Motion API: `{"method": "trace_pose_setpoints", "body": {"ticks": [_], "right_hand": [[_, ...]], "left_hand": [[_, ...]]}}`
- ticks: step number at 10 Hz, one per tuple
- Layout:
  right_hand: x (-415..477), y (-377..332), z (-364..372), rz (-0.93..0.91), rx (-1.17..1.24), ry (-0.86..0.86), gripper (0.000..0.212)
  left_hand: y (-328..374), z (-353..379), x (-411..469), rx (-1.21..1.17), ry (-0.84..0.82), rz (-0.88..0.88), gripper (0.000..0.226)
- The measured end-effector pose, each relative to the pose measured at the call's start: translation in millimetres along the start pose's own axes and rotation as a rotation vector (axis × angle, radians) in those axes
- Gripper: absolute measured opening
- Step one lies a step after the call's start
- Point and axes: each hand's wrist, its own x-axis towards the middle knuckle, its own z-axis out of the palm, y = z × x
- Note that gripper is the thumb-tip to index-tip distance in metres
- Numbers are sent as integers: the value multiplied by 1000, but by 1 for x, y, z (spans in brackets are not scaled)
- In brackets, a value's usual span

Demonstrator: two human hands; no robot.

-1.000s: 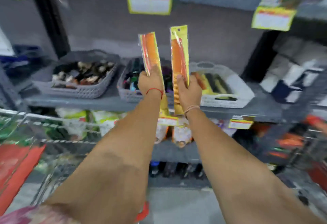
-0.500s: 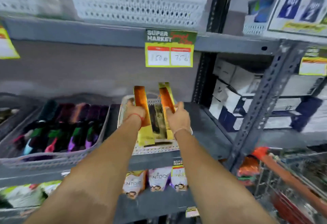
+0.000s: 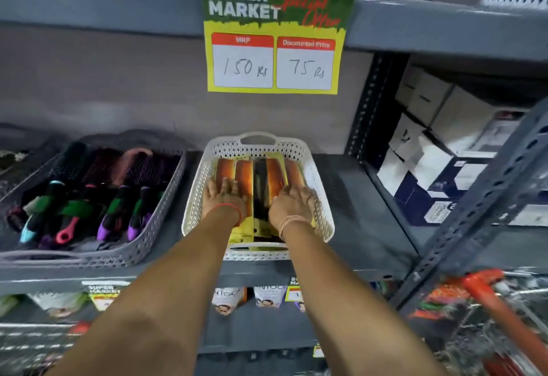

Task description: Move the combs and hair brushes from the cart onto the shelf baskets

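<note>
Shelf baskets are filling: both hands — left hand (image 3: 226, 201), right hand (image 3: 292, 203) — are lying flat, fingers released, on combs (image 3: 268, 178) inside the white basket (image 3: 195, 197); the cart (image 3: 486, 292) looks partly loaded.

Orange-brown combs (image 3: 244, 177) in yellow packets fill a white lattice-patterned basket (image 3: 321, 197). The grey basket (image 3: 166, 197) at left holds brushes (image 3: 112, 194) with green, purple and pink handles. The sign (image 3: 275, 36) is green, yellow and red.
</note>
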Motion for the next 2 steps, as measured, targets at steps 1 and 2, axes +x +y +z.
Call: {"method": "trace_pose_setpoints", "body": {"ticks": [1,2], "right_hand": [[0,5,-3,14,19,-1,57],[-5,4,-9,-38,32,18,57]], "left_hand": [[-12,-2,-6,40,46,-16,57],[-25,-8,-14,-79,84,25,59]]}}
